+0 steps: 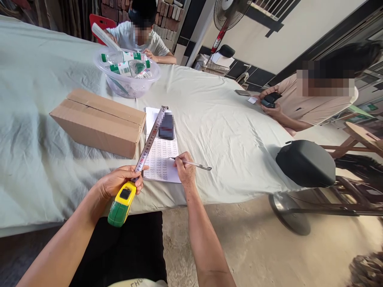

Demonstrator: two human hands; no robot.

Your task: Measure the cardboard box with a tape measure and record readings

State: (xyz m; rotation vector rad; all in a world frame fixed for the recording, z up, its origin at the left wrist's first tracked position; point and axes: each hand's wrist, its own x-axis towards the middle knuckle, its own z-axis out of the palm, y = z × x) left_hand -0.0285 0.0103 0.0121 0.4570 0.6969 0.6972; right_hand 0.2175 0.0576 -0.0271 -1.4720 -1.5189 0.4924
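My left hand grips a yellow and green tape measure at the table's near edge. Its metal blade runs out over the sheet toward the far side, past the corner of a closed cardboard box. My right hand pinches a pen, with the tip on a printed sheet of paper full of small figures. A dark phone lies on the upper part of that sheet.
A pale cloth covers the table. A clear plastic bowl with bottles stands behind the box. One person sits at the far end, another at the right holds a phone. A black seat and a standing fan are to the right.
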